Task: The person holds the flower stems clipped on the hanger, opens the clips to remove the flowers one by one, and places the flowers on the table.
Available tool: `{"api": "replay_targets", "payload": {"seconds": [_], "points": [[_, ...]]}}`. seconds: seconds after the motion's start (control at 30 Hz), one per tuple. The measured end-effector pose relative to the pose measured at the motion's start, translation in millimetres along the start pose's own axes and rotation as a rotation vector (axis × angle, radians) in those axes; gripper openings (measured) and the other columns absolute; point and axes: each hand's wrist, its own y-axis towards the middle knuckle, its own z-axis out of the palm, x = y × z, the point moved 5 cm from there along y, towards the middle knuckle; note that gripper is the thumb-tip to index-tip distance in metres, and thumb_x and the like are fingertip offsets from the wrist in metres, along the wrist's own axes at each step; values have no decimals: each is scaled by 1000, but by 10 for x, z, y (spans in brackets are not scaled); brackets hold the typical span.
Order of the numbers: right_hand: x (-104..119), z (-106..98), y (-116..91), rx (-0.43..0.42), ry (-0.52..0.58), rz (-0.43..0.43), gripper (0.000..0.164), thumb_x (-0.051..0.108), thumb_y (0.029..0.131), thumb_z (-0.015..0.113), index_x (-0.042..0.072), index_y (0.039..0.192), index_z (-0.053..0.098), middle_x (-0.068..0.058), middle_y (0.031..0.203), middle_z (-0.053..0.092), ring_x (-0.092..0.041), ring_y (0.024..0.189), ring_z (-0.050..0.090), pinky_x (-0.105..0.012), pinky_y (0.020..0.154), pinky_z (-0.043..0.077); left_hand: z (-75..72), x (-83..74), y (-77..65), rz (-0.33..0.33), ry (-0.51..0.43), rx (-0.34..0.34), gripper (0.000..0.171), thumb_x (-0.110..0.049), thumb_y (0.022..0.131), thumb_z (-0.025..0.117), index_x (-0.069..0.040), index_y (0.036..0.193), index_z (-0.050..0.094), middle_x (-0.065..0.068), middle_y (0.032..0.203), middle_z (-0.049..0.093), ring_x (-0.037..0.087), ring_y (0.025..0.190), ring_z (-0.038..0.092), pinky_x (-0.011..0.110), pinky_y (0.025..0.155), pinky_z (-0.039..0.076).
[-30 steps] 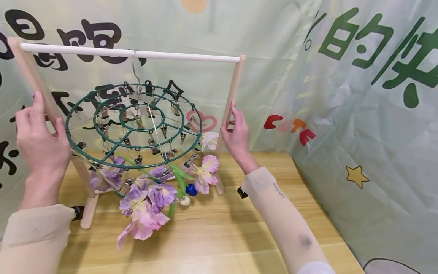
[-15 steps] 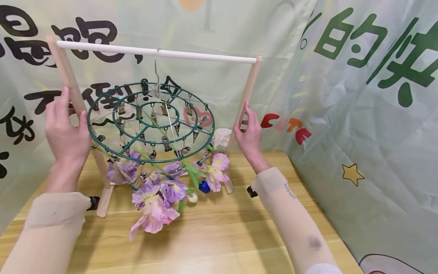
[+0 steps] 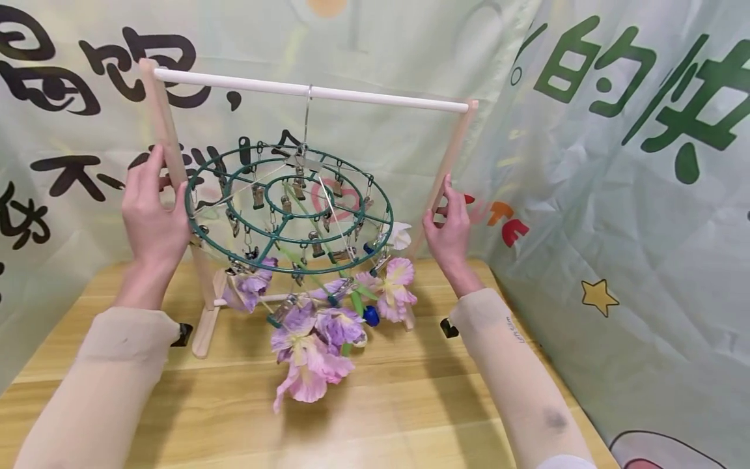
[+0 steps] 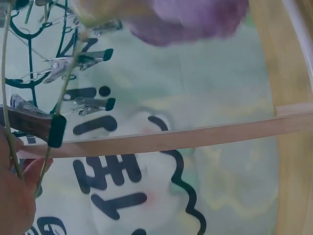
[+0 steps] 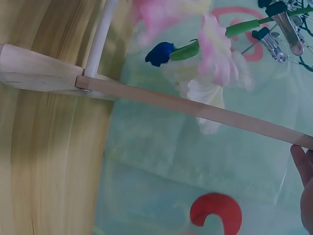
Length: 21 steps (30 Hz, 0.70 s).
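Note:
A small wooden rack with a white top rod (image 3: 381, 99) stands on the table. My left hand (image 3: 155, 225) grips its left post (image 3: 165, 130), thumb toward the inside. The right post (image 3: 454, 146) is pinched between thumb and fingers of my right hand (image 3: 450, 231). From the rod hangs a round green clip hanger (image 3: 293, 268) with several metal clips. Pink and purple artificial flowers (image 3: 310, 365) hang in its clips, with a blue bud (image 3: 371, 316) and a white flower (image 3: 400, 236) at the right. In the left wrist view, a clip (image 4: 34, 122) overlaps my left fingers.
The wooden table (image 3: 375, 410) reaches back to a pale printed cloth (image 3: 375, 39). A second cloth wall (image 3: 656, 260) borders its right side. The rack's left foot (image 3: 205, 329) and lower crossbar (image 3: 258, 299) sit low behind the flowers.
Both hands have moved the rack to the right, with its left side shifting farther and back. The hanger and flowers have moved along with it. Both hands keep their hold on the posts.

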Motion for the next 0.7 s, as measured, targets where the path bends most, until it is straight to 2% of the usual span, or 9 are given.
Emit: {"api": "replay_targets", "payload": {"seconds": [0.17, 0.23, 0.27, 0.4, 0.5, 0.57, 0.7], "points": [[-83, -61, 1, -4, -31, 3, 67, -11, 92, 67, 2, 154, 45, -26, 124, 59, -38, 85, 69, -50, 71, 64, 141, -11, 19, -16, -6, 44, 52, 2, 98, 66, -9, 147, 55, 24, 130, 61, 43, 105, 69, 40, 100, 54], [-112, -80, 7, -9, -48, -4, 67, -10, 92, 67, 2, 153, 45, -25, 123, 60, -38, 86, 68, -50, 73, 63, 187, -17, 34, -15, -15, 56, 52, 4, 98, 65, -9, 147, 54, 23, 130, 61, 43, 105, 69, 40, 110, 48], [-126, -88, 13, -12, -55, -10, 67, -10, 92, 68, 2, 153, 45, -25, 123, 60, -38, 87, 68, -50, 75, 63, 209, -20, 45, -14, -21, 63, 52, 5, 98, 65, -9, 147, 53, 22, 131, 61, 44, 106, 69, 39, 115, 43], [-174, -133, 34, -29, -65, -26, 66, -9, 92, 68, 2, 153, 46, -25, 124, 60, -38, 88, 68, -53, 77, 63, 286, -24, 80, -38, -54, 94, 53, 6, 98, 64, -12, 147, 53, 19, 132, 60, 42, 108, 70, 31, 116, 42], [-217, -162, 35, -23, -63, -30, 66, -8, 93, 68, 2, 154, 45, -25, 124, 60, -39, 86, 68, -55, 73, 62, 333, -24, 78, -41, -68, 107, 53, 4, 99, 65, -13, 148, 53, 19, 131, 59, 38, 108, 70, 22, 99, 52], [-241, -180, 32, -15, -68, -28, 65, -7, 94, 68, 2, 154, 45, -25, 124, 60, -39, 84, 68, -55, 71, 63, 360, -28, 79, -5, -80, 103, 50, 5, 98, 65, -8, 146, 55, 20, 131, 60, 39, 105, 70, 16, 98, 50], [-280, -205, 31, -13, -80, -22, 63, -4, 96, 67, 3, 154, 44, -24, 122, 61, -37, 83, 68, -54, 68, 63, 408, -7, 78, 65, -121, 74, 45, 8, 95, 67, -1, 139, 60, 24, 130, 61, 44, 101, 69, 13, 97, 50]]}}
